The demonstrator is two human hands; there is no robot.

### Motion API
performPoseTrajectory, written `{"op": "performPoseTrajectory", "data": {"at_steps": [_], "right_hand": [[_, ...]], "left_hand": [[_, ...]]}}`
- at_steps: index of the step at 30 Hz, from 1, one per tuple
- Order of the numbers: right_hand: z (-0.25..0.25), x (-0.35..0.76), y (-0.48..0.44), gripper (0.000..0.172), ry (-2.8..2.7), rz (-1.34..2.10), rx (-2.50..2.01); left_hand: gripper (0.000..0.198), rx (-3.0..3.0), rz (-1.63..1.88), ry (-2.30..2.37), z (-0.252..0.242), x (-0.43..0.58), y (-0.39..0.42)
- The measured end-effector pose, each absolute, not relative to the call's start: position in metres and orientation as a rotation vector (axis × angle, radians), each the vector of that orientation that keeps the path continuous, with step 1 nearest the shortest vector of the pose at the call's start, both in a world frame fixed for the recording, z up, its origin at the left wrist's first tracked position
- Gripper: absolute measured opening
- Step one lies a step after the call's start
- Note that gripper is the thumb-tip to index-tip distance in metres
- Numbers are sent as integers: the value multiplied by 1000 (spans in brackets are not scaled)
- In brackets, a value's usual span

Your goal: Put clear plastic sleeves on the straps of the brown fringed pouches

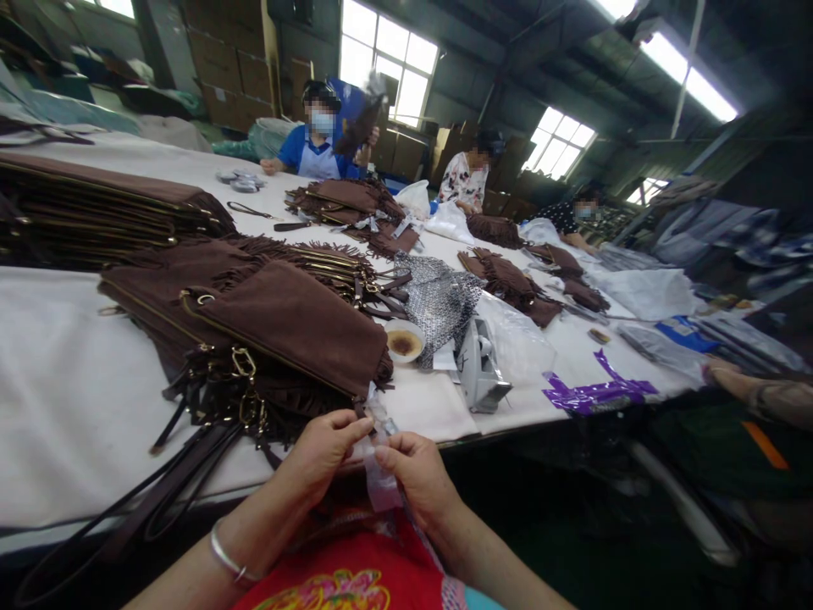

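At the table's front edge, a strip of clear plastic [382, 487] hangs between my two hands. My left hand [330, 449] is pinched at the lower corner of a brown fringed bag [292, 326], beside the top of the plastic; its fingertips hide what exactly they grip. The plastic is held between the thumb and curled fingers of my right hand [416, 470]. The bag lies on a pile of similar brown bags with gold chain links [245, 381] and dark straps drooping over the table edge.
A grey tape dispenser [481, 373], a small bowl [404, 341] and purple plastic [600, 390] lie to the right. Stacked brown bags [95, 207] stand at the left. More brown bags [349, 203] are farther back, where several people work. Another person's arm [755, 394] reaches in at right.
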State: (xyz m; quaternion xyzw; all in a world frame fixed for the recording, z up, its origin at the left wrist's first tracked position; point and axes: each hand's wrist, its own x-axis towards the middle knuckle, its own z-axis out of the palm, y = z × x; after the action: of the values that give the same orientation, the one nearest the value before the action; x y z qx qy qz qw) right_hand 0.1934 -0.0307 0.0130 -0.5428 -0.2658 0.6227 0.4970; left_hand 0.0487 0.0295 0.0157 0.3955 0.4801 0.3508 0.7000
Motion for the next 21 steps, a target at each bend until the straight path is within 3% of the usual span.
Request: {"op": "performPoseTrajectory", "data": {"at_steps": [14,21], "right_hand": [[23,189,-10,31,-745,1525,-1332],[24,185,-19,30,-706,1578,-1327]], "left_hand": [[39,511,718,958,26,42,34],[22,319,807,1047,22,51,53]]}}
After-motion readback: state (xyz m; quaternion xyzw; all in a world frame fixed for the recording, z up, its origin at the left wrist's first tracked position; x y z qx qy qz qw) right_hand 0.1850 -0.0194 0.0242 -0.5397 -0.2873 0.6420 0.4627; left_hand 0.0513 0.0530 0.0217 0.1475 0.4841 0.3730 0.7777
